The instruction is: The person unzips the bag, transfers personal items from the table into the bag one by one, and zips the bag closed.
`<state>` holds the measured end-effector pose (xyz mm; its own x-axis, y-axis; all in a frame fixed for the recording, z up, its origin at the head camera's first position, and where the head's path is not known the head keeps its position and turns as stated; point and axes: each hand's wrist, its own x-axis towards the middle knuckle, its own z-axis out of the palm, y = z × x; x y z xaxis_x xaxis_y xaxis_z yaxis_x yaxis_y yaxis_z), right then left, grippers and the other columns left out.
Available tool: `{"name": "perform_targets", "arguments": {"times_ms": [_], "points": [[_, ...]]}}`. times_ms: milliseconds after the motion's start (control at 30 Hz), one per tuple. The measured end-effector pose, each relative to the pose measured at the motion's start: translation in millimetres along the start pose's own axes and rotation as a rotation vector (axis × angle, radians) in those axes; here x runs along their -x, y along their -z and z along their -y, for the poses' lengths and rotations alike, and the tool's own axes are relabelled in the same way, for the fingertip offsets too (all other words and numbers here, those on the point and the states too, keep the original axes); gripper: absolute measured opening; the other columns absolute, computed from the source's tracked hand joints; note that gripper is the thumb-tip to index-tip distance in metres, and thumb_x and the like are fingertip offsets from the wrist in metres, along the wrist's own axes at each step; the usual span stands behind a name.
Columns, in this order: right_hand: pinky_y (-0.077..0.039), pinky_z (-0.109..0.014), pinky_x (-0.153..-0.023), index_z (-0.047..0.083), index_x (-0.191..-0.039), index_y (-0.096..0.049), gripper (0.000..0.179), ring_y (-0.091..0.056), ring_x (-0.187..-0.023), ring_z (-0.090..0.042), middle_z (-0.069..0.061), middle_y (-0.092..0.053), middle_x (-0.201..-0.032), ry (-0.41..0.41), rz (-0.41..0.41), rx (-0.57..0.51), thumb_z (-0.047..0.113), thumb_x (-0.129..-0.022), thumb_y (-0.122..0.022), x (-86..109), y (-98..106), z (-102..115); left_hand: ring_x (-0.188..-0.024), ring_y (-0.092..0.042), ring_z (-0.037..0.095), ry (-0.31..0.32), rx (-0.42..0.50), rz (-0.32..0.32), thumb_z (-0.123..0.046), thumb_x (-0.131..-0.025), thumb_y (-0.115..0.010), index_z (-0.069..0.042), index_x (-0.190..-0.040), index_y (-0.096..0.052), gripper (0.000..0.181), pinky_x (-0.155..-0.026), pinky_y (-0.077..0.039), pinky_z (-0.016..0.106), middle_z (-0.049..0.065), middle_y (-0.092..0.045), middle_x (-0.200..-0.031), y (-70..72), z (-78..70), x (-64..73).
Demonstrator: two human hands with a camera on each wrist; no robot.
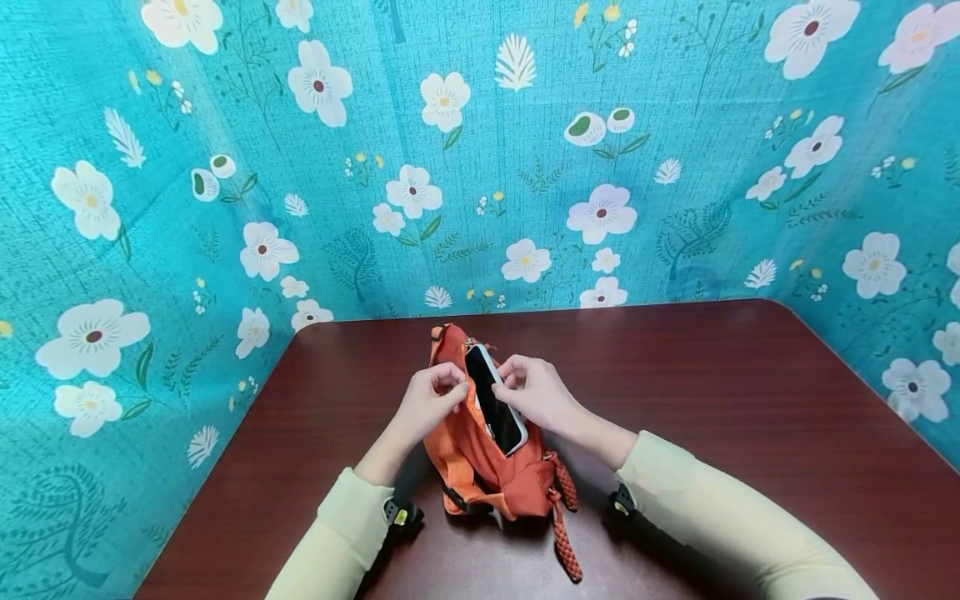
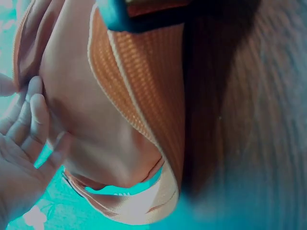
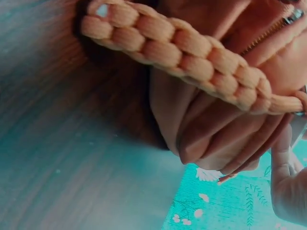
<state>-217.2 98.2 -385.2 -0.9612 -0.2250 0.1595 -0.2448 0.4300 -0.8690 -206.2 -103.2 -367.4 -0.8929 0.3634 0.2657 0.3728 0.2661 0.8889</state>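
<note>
An orange-red fabric bag lies on the table, its zipped top open. A smartphone with a black screen and a pale edge sits slantwise in the opening, its lower part hidden inside. My left hand pinches the left rim of the opening. On the other side, my right hand holds the phone's right edge between thumb and fingers. The left wrist view has the left hand against the bag's side. In the right wrist view, only part of the right hand shows, beyond the bag.
An orange strap with a black buckle runs along the bag's left side. Braided pulls hang at its near right end. Beneath is a dark wooden table; a turquoise floral cloth hangs behind it.
</note>
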Motion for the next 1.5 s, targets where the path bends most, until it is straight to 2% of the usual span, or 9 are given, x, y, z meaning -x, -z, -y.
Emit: {"name": "perform_targets", "arguments": {"times_ms": [267,500,667,800,900,1067,1200,1333,1500], "points": [[-0.049,-0.031,-0.046,0.005,-0.09,-0.065,0.011,-0.054,-0.045,-0.015,-0.001,-0.061,-0.067,-0.045,0.043,0.056,0.01,-0.084,-0.071,-9.5,3,8,-0.068,-0.053,0.04,-0.117,0.04,0.001,0.002,-0.093,-0.059,0.005,-0.09,-0.061,0.005,-0.06,-0.045,0.024,0.015,-0.059,-0.071,-0.2,1.8,-1.8],[-0.047,-0.027,-0.054,0.007,-0.084,-0.063,0.009,-0.054,-0.056,-0.012,0.001,-0.059,-0.065,0.019,0.075,0.182,0.009,-0.08,-0.071,-12.1,12,13,-0.071,-0.055,0.039,-0.11,0.057,-0.013,0.002,-0.094,-0.059,0.007,-0.09,-0.061,0.007,-0.064,-0.048,0.032,0.02,-0.06,-0.074,2.7,-0.3,-5.0],[-0.046,-0.028,-0.058,0.008,-0.083,-0.062,0.011,-0.053,-0.062,-0.014,0.0,-0.057,-0.068,0.058,0.059,0.281,0.01,-0.079,-0.071,-12.2,23,20,-0.07,-0.058,0.027,-0.13,0.072,-0.034,0.001,-0.094,-0.059,0.008,-0.091,-0.061,0.008,-0.066,-0.049,0.041,0.021,-0.06,-0.074,1.1,-8.0,-9.9],[-0.044,-0.029,-0.058,0.008,-0.086,-0.062,0.012,-0.052,-0.061,-0.013,0.001,-0.057,-0.069,0.069,0.019,0.334,0.011,-0.079,-0.07,-13.1,29,17,-0.07,-0.058,0.021,-0.139,0.089,-0.025,0.003,-0.094,-0.058,0.009,-0.09,-0.061,0.007,-0.064,-0.048,0.037,0.019,-0.062,-0.075,-0.2,-12.6,-12.6],[-0.044,-0.029,-0.058,0.008,-0.086,-0.061,0.012,-0.052,-0.061,-0.013,0.002,-0.057,-0.068,0.076,0.0,0.342,0.011,-0.078,-0.07,-13.1,31,14,-0.07,-0.059,0.029,-0.141,0.091,-0.013,0.004,-0.094,-0.058,0.009,-0.091,-0.061,0.007,-0.063,-0.048,0.032,0.019,-0.063,-0.077,-1.9,-10.1,-13.8],[-0.044,-0.029,-0.058,0.008,-0.083,-0.062,0.011,-0.053,-0.061,-0.013,0.002,-0.058,-0.067,0.056,0.041,0.301,0.012,-0.079,-0.071,-9.8,29,8,-0.068,-0.055,0.038,-0.105,0.09,0.008,0.003,-0.094,-0.059,0.008,-0.09,-0.06,0.007,-0.06,-0.047,0.034,0.022,-0.061,-0.075,-4.8,-0.7,-11.6],[-0.045,-0.028,-0.058,0.008,-0.084,-0.062,0.011,-0.053,-0.061,-0.013,0.002,-0.058,-0.069,0.034,0.082,0.281,0.012,-0.081,-0.072,-8.6,23,5,-0.068,-0.055,0.037,-0.067,0.093,0.02,0.002,-0.094,-0.058,0.009,-0.092,-0.06,0.007,-0.062,-0.048,0.047,0.021,-0.061,-0.076,-5.3,5.0,-8.1],[-0.047,-0.029,-0.054,0.009,-0.086,-0.061,0.011,-0.054,-0.058,-0.014,0.001,-0.058,-0.07,0.028,0.094,0.257,0.012,-0.082,-0.072,-8.4,20,3,-0.069,-0.055,0.041,-0.052,0.104,0.018,0.002,-0.095,-0.057,0.009,-0.094,-0.06,0.007,-0.067,-0.049,0.052,0.022,-0.063,-0.078,-4.7,7.6,-4.9],[-0.045,-0.028,-0.052,0.009,-0.085,-0.06,0.013,-0.052,-0.056,-0.012,0.002,-0.056,-0.067,0.053,0.086,0.268,0.012,-0.081,-0.072,-5.8,18,3,-0.072,-0.053,0.047,-0.04,0.106,0.017,0.003,-0.094,-0.057,0.008,-0.093,-0.06,0.006,-0.065,-0.05,0.041,0.024,-0.061,-0.076,-4.1,8.1,-1.2]]}}
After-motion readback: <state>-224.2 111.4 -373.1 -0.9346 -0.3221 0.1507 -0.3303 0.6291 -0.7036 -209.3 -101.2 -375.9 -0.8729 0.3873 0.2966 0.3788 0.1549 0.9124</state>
